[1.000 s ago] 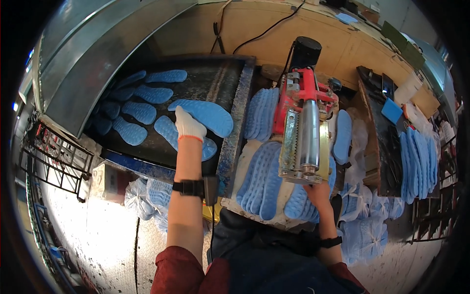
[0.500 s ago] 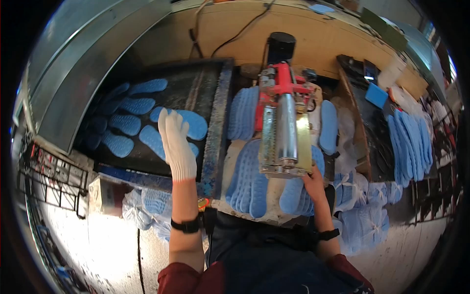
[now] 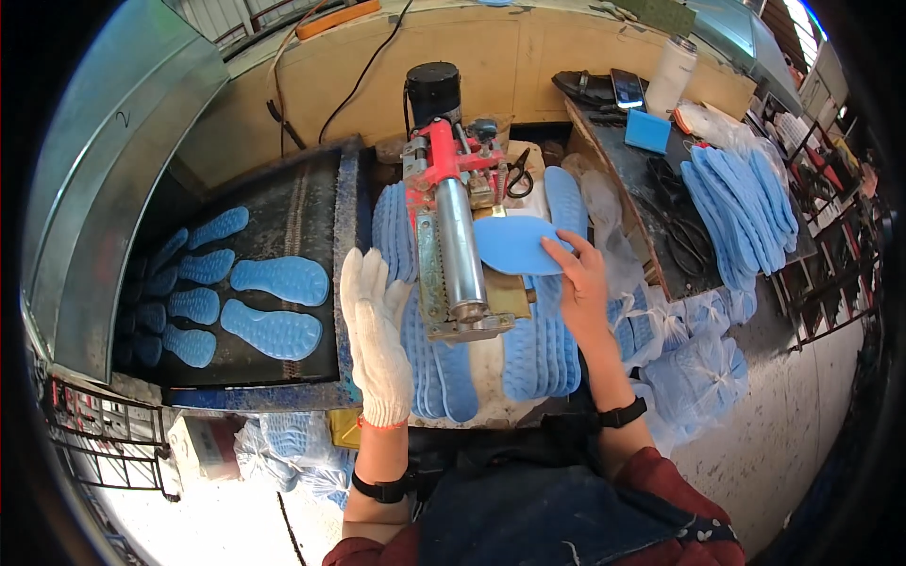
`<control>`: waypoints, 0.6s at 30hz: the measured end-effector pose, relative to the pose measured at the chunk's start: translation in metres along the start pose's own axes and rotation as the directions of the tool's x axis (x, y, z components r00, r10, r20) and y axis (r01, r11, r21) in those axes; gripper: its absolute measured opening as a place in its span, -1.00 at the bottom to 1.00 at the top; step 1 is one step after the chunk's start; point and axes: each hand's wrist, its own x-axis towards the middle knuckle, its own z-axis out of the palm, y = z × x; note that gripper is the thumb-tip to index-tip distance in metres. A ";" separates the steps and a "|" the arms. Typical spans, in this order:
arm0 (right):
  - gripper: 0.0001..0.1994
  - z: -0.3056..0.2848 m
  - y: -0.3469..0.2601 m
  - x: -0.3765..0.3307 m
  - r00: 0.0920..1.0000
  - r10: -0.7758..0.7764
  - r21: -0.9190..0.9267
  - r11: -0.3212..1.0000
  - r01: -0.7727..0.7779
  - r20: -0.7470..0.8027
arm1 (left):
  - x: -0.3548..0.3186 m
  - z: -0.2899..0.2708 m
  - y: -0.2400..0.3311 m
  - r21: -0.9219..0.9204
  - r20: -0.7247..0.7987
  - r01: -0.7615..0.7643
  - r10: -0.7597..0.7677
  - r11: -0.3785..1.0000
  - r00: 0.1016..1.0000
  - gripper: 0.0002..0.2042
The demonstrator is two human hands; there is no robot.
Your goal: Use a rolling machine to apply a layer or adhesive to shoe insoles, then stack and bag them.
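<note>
My right hand (image 3: 587, 292) is bare and pinches the near end of a smooth blue insole (image 3: 517, 245). The insole lies flat, its left end up against the steel roller (image 3: 460, 247) of a small machine with a red frame (image 3: 438, 156). My left hand (image 3: 380, 338) wears a white knit glove. Its fingers are stretched out, and it holds nothing between the machine and the dark conveyor belt (image 3: 283, 231). Two bumpy insoles, the nearer one (image 3: 271, 330) and the farther one (image 3: 280, 281), lie side by side on that belt, with several smaller-looking ones further left.
Stacked blue insoles (image 3: 540, 354) stand below and around the machine. Scissors (image 3: 519, 174) lie behind it. On the right-hand bench are a phone (image 3: 626, 88), a white bottle (image 3: 671, 75), a blue box (image 3: 646, 131) and an insole pile (image 3: 736, 212). Plastic-wrapped bundles (image 3: 694, 401) sit below.
My left hand has come back from above the belt insoles to beside the machine. My right hand has risen and now holds an insole at the roller. The view has turned rightward.
</note>
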 end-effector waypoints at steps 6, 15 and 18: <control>-0.47 0.004 -0.008 -0.004 0.998 0.065 0.150 0.987 -0.064 0.002 | 0.013 0.005 0.003 0.046 0.161 -0.060 0.052 0.997 0.986 -0.30; -0.42 0.018 0.013 -0.036 0.928 0.369 0.199 0.907 -0.371 0.047 | 0.042 0.056 0.018 0.136 0.062 -0.143 0.136 0.980 0.989 -0.25; -0.42 0.033 0.012 -0.050 0.848 0.523 0.384 0.768 -0.512 0.085 | 0.047 0.042 0.003 0.188 0.142 -0.139 0.113 0.972 0.983 -0.25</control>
